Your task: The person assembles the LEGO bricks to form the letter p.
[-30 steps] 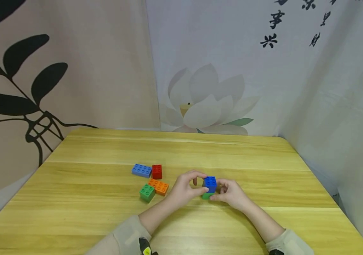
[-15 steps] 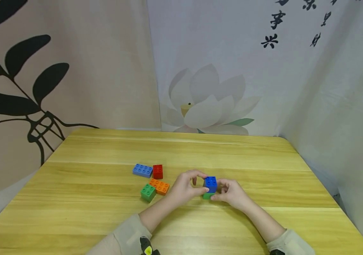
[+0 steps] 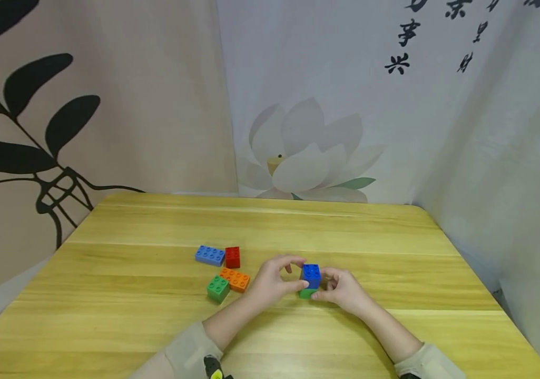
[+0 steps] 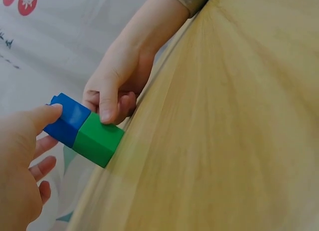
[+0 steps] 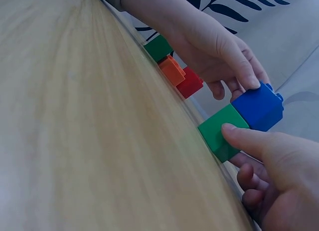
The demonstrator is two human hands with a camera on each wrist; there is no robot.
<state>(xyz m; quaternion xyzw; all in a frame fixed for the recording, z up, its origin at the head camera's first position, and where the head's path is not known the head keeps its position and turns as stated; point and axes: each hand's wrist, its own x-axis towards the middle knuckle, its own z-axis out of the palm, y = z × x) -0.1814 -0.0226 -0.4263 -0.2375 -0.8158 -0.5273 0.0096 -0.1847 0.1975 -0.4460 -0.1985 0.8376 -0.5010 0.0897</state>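
A dark blue toy brick (image 3: 311,275) sits on top of a green toy brick (image 3: 306,293), and the two form a small upright stack on the table. My left hand (image 3: 273,281) pinches the blue brick between thumb and fingers. From the other side, my right hand (image 3: 346,292) holds the lower green brick, its thumb (image 5: 237,133) pressed on the brick's side. In the left wrist view the blue brick (image 4: 70,118) and green brick (image 4: 98,140) meet with no visible gap. Fingers hide parts of both bricks.
Left of my hands lie a light blue brick (image 3: 210,255), a red brick (image 3: 233,257), an orange brick (image 3: 235,279) and another green brick (image 3: 218,288), grouped close together. The wooden table (image 3: 156,326) reaches back to printed curtains (image 3: 170,105).
The whole head view has shifted slightly. Both hands keep their hold on the stacked bricks, and the loose bricks have stayed in place.
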